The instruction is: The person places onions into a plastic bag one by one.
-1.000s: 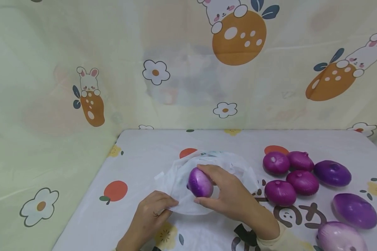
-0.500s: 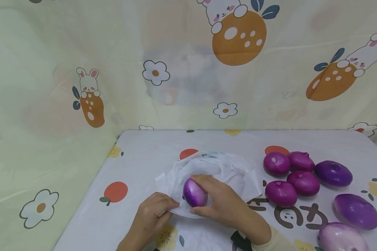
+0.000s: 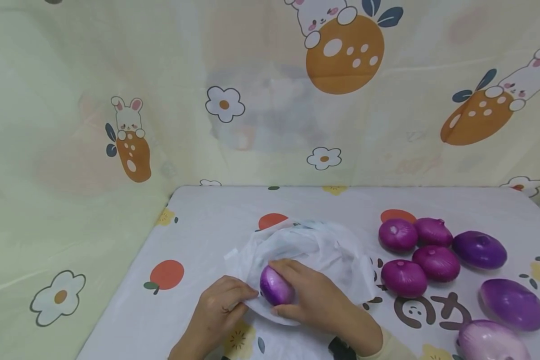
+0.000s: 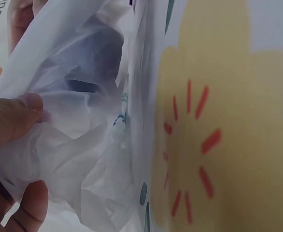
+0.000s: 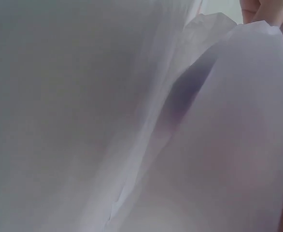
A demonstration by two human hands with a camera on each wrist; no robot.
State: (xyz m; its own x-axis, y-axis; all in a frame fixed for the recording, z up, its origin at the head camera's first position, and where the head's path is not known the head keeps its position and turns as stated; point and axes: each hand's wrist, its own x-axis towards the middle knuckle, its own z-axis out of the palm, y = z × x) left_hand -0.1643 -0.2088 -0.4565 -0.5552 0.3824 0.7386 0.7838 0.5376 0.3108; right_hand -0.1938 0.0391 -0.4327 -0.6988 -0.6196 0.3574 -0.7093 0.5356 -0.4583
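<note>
A white, thin plastic bag (image 3: 333, 272) lies spread on the table with its mouth facing me. My left hand (image 3: 218, 310) pinches the bag's edge between thumb and fingers; the left wrist view shows the thumb (image 4: 16, 118) over the crumpled plastic bag (image 4: 66, 179). Between its thumb and fingers, my right hand (image 3: 317, 300) grips a purple onion (image 3: 275, 287) at the bag's opening, close beside the left fingertips. In the right wrist view, the bag's plastic (image 5: 219, 145) fills much of the picture and hides the onion.
Several red-purple onions (image 3: 435, 263) are grouped on the right of the table. Near them lie a dark purple onion (image 3: 479, 249), a lighter purple onion (image 3: 513, 305) and a pale pink-white onion (image 3: 492, 341). A patterned curtain (image 3: 270, 125) hangs behind the table.
My right hand has moved the onion toward me and slightly left, lower into the bag's mouth. My left hand has stayed at the bag's edge. The onions on the right have not moved.
</note>
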